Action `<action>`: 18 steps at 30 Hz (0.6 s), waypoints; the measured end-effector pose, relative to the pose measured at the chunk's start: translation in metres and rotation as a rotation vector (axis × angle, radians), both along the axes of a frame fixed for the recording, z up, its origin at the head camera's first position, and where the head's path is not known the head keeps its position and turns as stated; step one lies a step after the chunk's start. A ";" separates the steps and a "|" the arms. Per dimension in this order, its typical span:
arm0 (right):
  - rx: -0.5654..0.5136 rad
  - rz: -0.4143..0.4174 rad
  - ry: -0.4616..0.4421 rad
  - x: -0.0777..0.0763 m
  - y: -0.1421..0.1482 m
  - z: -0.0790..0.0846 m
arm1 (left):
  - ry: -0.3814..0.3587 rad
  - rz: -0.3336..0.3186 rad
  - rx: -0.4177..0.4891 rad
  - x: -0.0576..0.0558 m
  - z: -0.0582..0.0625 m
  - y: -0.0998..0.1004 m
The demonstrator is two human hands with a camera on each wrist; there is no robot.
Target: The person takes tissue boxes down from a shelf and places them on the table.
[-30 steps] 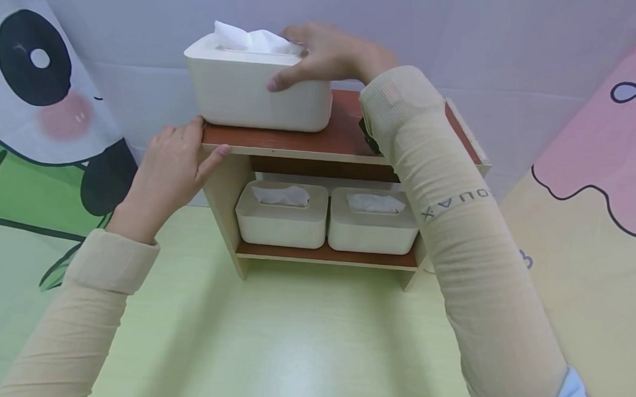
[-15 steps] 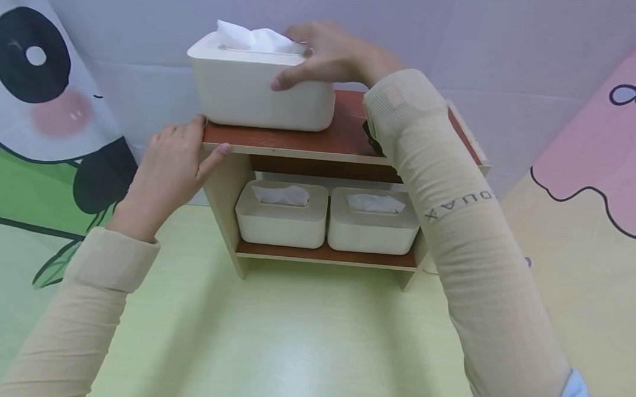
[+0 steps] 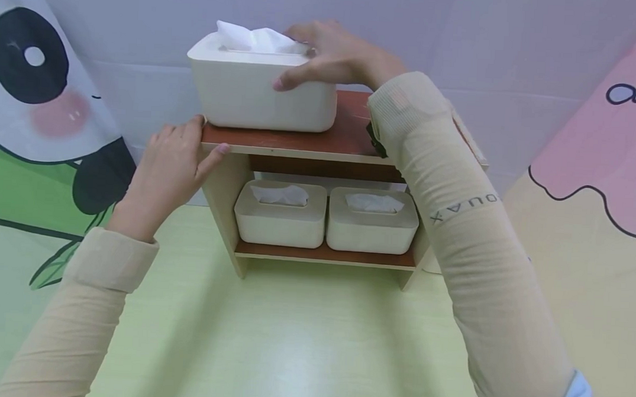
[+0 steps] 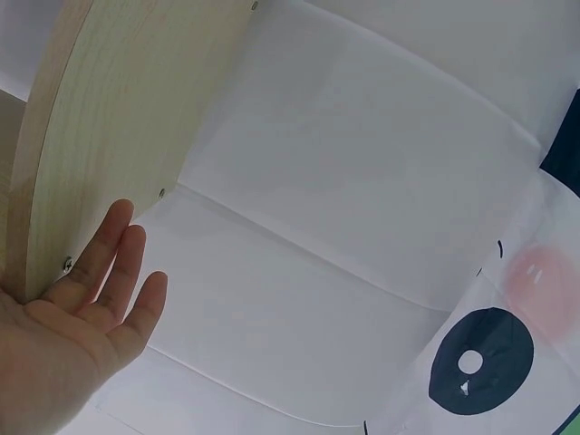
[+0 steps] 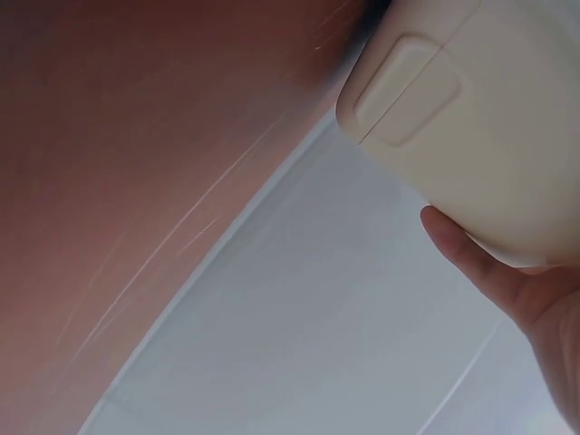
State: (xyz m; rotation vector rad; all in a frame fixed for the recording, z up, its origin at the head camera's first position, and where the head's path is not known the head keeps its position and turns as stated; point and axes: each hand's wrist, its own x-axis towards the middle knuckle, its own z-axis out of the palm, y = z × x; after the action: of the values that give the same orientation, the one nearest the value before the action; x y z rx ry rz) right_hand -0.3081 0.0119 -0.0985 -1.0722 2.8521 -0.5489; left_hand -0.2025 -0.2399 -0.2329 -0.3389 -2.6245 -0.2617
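Note:
A white tissue box (image 3: 261, 95) with a tissue sticking out of its top stands on the red-brown upper board of a small wooden shelf (image 3: 352, 142), at the left. My right hand (image 3: 345, 53) grips this box from above near its right end, thumb on the front and fingers over the back. In the right wrist view, one finger lies along the box's wall. My left hand (image 3: 165, 168) rests at the shelf's upper left corner, thumb by the front edge. In the left wrist view its fingers (image 4: 127, 281) lie fairly straight against the side panel (image 4: 118, 118).
Two more tissue boxes, a left one (image 3: 281, 220) and a right one (image 3: 372, 227), sit side by side on the lower board (image 3: 321, 255). The shelf stands on a pale yellow-green table (image 3: 301, 340). Cartoon-printed cloth (image 3: 44, 127) hangs behind it.
My right hand and the tissue box on top have shifted very slightly to the right. My left hand keeps its place on the shelf corner.

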 end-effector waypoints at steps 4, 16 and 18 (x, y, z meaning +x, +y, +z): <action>-0.026 -0.001 -0.003 0.000 0.002 -0.001 | 0.000 0.003 -0.003 0.000 0.000 0.000; -0.050 -0.002 0.023 0.001 0.015 -0.001 | 0.017 -0.006 -0.007 -0.001 0.000 -0.001; -0.057 -0.008 0.020 0.000 0.019 -0.001 | 0.013 -0.005 -0.008 -0.001 0.000 0.000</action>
State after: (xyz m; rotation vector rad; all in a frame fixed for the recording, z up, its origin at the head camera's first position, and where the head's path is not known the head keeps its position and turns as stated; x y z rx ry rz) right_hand -0.3077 0.0306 -0.0995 -1.0812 2.8756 -0.6270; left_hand -0.2037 -0.2402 -0.2325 -0.3484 -2.6126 -0.2492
